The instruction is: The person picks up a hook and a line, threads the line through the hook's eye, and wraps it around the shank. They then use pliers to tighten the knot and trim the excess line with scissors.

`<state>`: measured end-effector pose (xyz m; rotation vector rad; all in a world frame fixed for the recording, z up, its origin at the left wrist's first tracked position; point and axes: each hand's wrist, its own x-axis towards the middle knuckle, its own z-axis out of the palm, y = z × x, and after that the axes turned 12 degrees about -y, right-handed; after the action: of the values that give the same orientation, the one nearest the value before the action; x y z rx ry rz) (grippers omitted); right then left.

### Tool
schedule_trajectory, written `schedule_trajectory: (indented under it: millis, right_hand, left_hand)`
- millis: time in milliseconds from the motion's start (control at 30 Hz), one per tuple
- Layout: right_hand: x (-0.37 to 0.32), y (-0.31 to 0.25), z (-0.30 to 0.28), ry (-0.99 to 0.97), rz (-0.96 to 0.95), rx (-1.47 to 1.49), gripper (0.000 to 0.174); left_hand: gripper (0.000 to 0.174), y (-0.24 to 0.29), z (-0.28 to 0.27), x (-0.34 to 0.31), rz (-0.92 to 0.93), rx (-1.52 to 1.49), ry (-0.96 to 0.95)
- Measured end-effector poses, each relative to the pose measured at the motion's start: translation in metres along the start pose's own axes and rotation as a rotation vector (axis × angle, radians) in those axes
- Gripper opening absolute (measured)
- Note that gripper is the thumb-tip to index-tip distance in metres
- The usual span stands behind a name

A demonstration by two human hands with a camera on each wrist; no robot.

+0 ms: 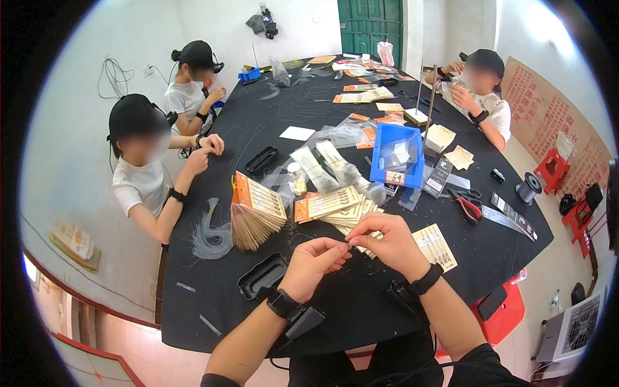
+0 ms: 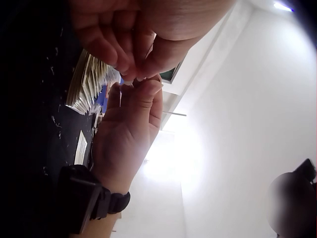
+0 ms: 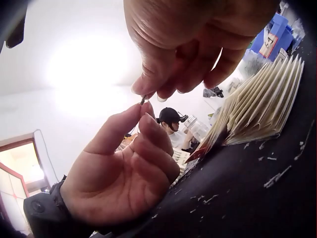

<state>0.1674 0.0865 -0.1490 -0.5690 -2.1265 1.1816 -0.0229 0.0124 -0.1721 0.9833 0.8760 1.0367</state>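
Observation:
My left hand [image 1: 316, 264] and right hand [image 1: 390, 245] meet fingertip to fingertip above the near part of the table. Between them, thumbs and forefingers pinch a tiny dark piece [image 3: 143, 100], mostly hidden by the fingertips; its kind I cannot tell. In the left wrist view, the right hand [image 2: 126, 131] comes up from below to meet the left. A fanned bundle of cards [image 1: 255, 222] with an orange header stands beyond my left hand. More cards [image 1: 332, 205] lie flat behind the hands, and a card with dark hook-like shapes [image 1: 435, 248] lies beside my right wrist.
Left of my hands are a black tray [image 1: 263, 276] and a bundle of grey line [image 1: 213, 235]. Farther back stands a blue bin [image 1: 396, 155]. Red-handled pliers [image 1: 469, 209], scissors and a spool [image 1: 529, 188] lie at right. Other people sit around the black-covered table [image 1: 213, 309].

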Motion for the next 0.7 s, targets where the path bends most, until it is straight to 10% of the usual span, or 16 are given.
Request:
schedule_trajectory:
  millis: [700]
  right_hand:
    - [-0.002, 0.028, -0.029, 0.314, -0.001, 0.171, 0.007]
  left_hand:
    - [0.045, 0.023, -0.026, -0.005, 0.250, -0.304, 0.093]
